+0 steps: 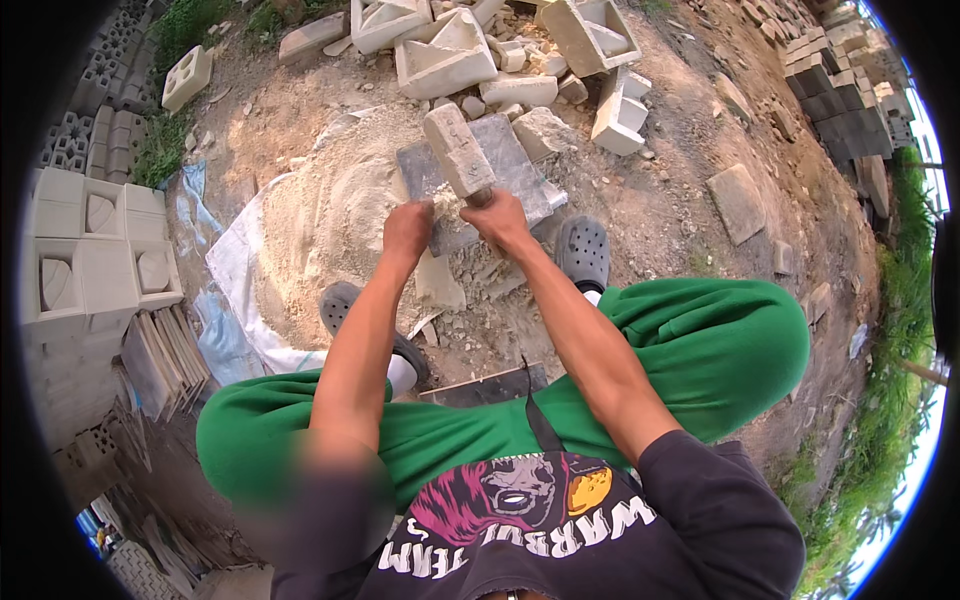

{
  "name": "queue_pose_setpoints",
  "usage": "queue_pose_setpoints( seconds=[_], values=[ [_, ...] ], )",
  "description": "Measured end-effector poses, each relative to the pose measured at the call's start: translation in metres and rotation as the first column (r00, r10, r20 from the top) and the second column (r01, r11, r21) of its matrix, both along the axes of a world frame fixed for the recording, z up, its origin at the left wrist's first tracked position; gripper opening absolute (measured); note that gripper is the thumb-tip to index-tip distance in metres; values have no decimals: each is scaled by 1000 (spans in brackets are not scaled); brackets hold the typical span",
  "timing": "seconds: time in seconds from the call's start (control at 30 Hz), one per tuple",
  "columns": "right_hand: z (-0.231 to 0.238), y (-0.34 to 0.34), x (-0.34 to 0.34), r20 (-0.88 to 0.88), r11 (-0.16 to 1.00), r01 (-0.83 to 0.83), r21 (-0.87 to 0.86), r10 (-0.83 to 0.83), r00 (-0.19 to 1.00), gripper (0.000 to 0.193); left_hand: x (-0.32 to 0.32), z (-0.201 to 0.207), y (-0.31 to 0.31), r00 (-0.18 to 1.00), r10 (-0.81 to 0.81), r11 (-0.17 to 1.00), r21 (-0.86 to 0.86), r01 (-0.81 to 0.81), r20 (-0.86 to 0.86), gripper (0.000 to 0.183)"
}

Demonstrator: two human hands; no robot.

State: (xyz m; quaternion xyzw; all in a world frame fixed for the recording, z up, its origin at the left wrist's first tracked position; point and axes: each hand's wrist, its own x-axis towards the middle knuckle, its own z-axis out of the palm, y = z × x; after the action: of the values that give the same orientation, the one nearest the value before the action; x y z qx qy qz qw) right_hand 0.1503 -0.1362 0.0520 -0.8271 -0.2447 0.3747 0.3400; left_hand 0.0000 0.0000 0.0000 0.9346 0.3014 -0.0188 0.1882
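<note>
Outdoors on dirt near stacked blocks, gripping a hammer in the right hand over a slab; cannot tell the curled left hand's hold.

Runs to tan on the hammer, dark grey on the slab, sandy beige on the powder, white on the sheet, cream on the blocks, green on the trousers, hole-dotted grey on the clogs, and charcoal printed with magenta, yellow and white on the T-shirt.
</note>
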Motion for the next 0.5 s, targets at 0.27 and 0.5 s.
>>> queue_pose_setpoints(
  seconds=[0.27,0.5],
  values=[
    [-33,0,-18,-36,997,30,-77,-33,999,44,4,10,5,993,8,999,-37,-4,116,12],
    [-21,5,-8,-93,985,-9,-175,-8,996,30,-4,3,6,989,43,999,-35,-39,141,12]
  ],
)
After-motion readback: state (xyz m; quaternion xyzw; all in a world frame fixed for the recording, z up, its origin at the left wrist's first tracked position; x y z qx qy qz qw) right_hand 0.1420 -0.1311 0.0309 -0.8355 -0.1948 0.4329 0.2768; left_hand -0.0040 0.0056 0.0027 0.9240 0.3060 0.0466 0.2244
